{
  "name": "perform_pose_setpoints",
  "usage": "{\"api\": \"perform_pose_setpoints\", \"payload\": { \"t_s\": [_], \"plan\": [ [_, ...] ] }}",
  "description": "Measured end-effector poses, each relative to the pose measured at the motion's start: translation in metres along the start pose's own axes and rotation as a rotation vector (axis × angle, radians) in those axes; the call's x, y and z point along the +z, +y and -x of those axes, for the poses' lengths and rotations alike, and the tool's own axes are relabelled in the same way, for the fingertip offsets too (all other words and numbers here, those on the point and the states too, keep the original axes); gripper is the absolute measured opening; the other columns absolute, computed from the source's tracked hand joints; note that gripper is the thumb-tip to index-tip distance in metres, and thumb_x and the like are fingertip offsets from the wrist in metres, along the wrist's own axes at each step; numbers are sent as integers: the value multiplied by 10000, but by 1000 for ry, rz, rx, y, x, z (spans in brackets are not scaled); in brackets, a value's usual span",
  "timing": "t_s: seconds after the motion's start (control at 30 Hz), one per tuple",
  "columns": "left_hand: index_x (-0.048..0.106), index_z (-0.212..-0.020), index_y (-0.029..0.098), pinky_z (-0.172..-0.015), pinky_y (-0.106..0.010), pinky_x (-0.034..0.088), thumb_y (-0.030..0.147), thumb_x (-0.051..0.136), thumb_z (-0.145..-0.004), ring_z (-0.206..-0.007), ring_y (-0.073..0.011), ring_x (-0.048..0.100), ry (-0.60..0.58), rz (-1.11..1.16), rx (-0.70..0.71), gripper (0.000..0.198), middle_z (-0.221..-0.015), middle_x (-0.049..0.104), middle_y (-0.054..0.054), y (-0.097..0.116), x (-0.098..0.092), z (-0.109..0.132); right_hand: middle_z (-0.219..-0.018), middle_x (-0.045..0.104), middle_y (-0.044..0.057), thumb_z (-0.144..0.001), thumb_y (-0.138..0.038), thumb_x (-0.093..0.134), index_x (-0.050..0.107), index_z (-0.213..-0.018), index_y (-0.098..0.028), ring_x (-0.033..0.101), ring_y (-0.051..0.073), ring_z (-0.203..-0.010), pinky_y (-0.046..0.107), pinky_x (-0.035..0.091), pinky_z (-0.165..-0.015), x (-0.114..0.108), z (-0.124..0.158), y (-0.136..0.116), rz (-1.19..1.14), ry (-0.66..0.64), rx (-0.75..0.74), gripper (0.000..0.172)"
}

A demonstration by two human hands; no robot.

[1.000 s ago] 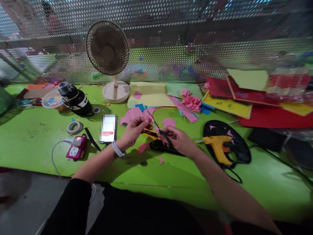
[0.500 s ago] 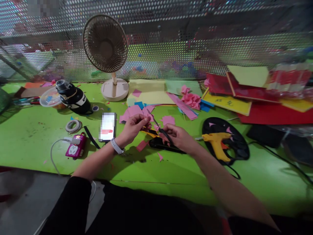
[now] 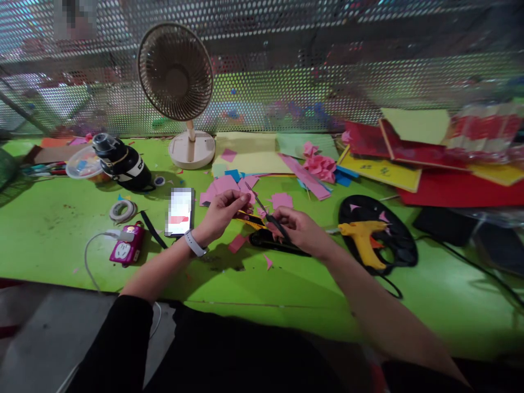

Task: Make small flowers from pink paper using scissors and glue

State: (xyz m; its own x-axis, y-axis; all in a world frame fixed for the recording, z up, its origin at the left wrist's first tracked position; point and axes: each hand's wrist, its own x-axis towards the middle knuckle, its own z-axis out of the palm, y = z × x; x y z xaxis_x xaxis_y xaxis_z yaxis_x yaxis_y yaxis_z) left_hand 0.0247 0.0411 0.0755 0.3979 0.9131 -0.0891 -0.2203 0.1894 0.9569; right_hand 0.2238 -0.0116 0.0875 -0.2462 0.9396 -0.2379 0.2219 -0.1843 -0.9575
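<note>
My right hand (image 3: 298, 232) grips a pair of scissors (image 3: 277, 222) by its dark handles, the blades pointing up and to the left. My left hand (image 3: 227, 210) is pinched closed just left of the blade tips; whatever lies between its fingertips is too small to make out. Beneath and between the hands, a yellow and black tool (image 3: 254, 220) is partly covered, and a long black object (image 3: 266, 240) rests on the table. Pink paper pieces (image 3: 221, 187) lie behind my left hand, and a cut pink square (image 3: 282, 200) lies behind the scissors.
A fan (image 3: 191, 150), a black bottle (image 3: 130, 170) and a phone (image 3: 180, 212) stand or lie to the left, near a tape roll (image 3: 122, 210) and a magenta power socket (image 3: 126, 246). On the right, a yellow glue gun (image 3: 364, 243) rests on a black tray (image 3: 405, 248). Crumpled pink paper (image 3: 321, 167) sits behind.
Both hands and the scissors stay almost exactly where they were. The view has shifted very slightly.
</note>
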Motion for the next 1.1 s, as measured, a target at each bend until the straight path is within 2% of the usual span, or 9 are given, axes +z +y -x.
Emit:
{"api": "perform_pose_setpoints", "payload": {
  "t_s": [0.17, 0.83, 1.1],
  "plan": [
    [603, -824, 149, -613, -213, 506, 482, 765, -774, -664, -80, 618, -28, -14, 13, 374, -758, 646, -6, -1, 1, 1, -606, 556, -42, -582, -669, 808, 518, -728, -218, 486, 109, -530, 253, 375, -502, 0, -2, 1, -8, 4, -20, 555],
    [610, -850, 159, -583, -205, 510, 509, 738, -790, -700, -109, 657, 15, -55, -4, 378, -753, 675, -21, -3, -3, -2, -583, 528, -47, -597, -690, 790, 513, -707, -221, 450, 102, -498, 252, 349, -479, -1, 0, 2, 0, 19, -18, 555],
    [604, -842, 160, -604, -223, 516, 522, 748, -776, -689, -110, 648, -16, -75, 31, 395, -744, 665, -15, -2, -1, 1, -621, 541, -33, -585, -657, 814, 522, -736, -221, 499, 124, -551, 268, 396, -532, 0, 1, -2, -23, -14, 0, 545]
  ]
}}
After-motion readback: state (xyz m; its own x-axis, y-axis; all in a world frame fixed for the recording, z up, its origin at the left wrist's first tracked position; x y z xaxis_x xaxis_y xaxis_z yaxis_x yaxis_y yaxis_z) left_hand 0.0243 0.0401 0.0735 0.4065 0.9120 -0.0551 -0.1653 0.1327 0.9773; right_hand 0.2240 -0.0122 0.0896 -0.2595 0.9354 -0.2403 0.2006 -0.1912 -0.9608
